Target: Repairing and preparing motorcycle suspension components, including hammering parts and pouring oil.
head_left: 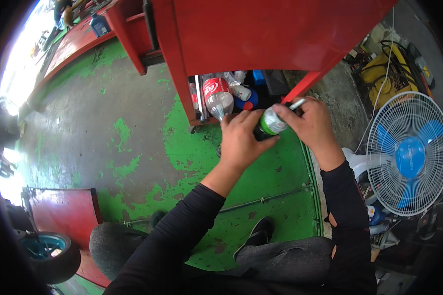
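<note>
A small dark bottle with a green and silver label (pixel 273 121) is held tilted in front of the red cabinet. My left hand (pixel 241 138) is closed around its lower part, thumb along the near side. My right hand (pixel 314 127) grips its upper end, the thumb pressed near the top. A slim white tip (pixel 297 104) sticks out by the right fingers; whether it belongs to the bottle I cannot tell. Just beyond my left hand, a large clear plastic bottle with a red label (pixel 216 87) lies on the cabinet's bottom shelf.
The red metal cabinet (pixel 251 39) stands ahead, with bottles and a blue container (pixel 246 98) at its base. At right are a white fan with blue blades (pixel 409 156) and a yellow machine (pixel 386 73). A wheel (pixel 49 253) lies at lower left. The green floor (pixel 251 194) is worn.
</note>
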The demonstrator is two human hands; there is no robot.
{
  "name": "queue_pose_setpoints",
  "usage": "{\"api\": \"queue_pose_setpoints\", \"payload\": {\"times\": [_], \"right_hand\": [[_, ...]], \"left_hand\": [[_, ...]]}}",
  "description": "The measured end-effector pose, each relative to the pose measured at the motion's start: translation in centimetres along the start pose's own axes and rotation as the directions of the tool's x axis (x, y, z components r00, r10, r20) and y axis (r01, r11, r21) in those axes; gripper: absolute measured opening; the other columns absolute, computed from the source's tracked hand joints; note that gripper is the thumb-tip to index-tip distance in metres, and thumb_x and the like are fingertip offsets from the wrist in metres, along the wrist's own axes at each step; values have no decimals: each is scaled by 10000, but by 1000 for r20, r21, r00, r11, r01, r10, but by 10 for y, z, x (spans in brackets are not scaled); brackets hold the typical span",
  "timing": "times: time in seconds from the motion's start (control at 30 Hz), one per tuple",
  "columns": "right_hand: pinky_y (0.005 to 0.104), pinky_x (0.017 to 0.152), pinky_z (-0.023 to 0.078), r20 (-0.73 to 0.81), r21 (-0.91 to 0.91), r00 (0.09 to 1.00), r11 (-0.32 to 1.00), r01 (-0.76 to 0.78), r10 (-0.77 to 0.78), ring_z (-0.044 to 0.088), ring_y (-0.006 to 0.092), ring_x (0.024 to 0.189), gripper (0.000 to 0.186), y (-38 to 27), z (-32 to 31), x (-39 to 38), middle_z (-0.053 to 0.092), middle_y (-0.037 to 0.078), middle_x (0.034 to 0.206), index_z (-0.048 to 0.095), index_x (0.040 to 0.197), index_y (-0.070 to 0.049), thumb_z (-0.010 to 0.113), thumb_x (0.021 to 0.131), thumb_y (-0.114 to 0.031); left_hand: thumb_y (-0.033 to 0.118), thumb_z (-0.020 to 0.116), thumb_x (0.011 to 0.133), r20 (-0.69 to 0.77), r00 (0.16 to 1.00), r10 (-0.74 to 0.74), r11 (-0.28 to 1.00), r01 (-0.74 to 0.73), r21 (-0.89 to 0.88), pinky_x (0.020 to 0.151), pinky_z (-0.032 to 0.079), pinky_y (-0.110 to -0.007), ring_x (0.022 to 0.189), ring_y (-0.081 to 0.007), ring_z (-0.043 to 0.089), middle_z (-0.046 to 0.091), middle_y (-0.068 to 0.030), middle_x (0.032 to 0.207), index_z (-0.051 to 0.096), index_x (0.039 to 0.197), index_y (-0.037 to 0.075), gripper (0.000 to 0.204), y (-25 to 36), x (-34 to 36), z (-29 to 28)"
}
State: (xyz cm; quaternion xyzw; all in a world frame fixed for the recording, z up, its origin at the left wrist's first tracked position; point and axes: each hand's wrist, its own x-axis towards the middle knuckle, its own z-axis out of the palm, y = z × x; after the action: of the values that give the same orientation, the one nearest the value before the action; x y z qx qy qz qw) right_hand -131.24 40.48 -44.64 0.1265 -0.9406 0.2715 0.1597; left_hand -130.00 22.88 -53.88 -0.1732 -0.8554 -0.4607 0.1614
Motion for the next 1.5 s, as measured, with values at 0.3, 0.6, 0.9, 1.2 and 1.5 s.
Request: {"api": "queue_pose_setpoints", "payload": {"times": [0.3,0.6,0.9,1.2,1.5], "right_hand": [[423,659,443,160,154,983,986,68,-93,572,328,699,421,19,-11,-4,582,167,702,589,710,28,728,894,-325],[367,821,449,286,226,926,956,185,-247,553,287,871,441,29,-34,-12,539,134,866,596,872,4,732,870,-415],[313,952,459,197,724,980,668,-172,38,583,133,1038,327,53,-5,-30,641,35,1079,668,1104,-22,831,864,-174],[348,1051,475,300,862,954,426,-274,5,631,170,1164,623,47,-9,-32,683,134,1238,489,1473,19,757,926,-111],[296,947,509,179,883,961,396,-252,212,638,128,1033,407,37,10,-23,657,62,1096,609,1298,14,756,936,-98]], "left_hand": [[364,892,658,181,982,51,983,-17,-182,1055,429,-533,1058,-360,662,717,-155,1079,689,1189,24,662,-9,-1,10],[221,957,667,703,688,180,758,358,-545,987,486,-340,1043,-179,660,731,-104,1096,667,1245,-22,691,-22,25,-7],[201,954,675,639,761,108,722,382,-577,1004,486,-348,1068,-184,660,735,-93,1115,661,1259,-36,694,-21,22,5],[174,947,693,654,739,162,569,471,-673,934,517,-335,977,-168,684,749,-93,1064,686,1182,-35,593,-22,19,4],[214,959,644,388,921,22,876,170,-452,891,529,-335,976,-175,672,739,-96,1035,671,1238,-45,709,-4,25,3]]}}
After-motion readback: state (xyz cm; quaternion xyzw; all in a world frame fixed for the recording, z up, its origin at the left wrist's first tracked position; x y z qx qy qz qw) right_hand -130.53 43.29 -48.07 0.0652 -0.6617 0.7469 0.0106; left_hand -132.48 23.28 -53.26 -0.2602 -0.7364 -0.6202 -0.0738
